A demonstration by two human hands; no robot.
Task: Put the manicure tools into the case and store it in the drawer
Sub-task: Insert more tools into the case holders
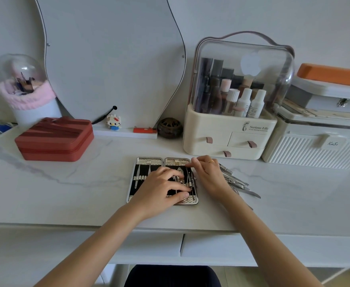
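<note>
Left hand (163, 184) presses curled fingers onto tools in the open case (147, 162); right hand (208, 172) pinches at its two o'clock edge.

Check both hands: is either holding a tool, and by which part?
Left hand presses curled fingers on tools in the open case; right hand seems to pinch a thin tool's top end. Neither grip is clear.

We worked at a white marbled tabletop (66, 195). The open manicure case (147, 179) lay flat under our left hand (159, 189); loose steel tools (238, 183) lay just beyond our right hand (209, 177). Behind that hand stood a cream cosmetics organizer (228, 133), far left of our left hand a red zipped case (56, 139).
</note>
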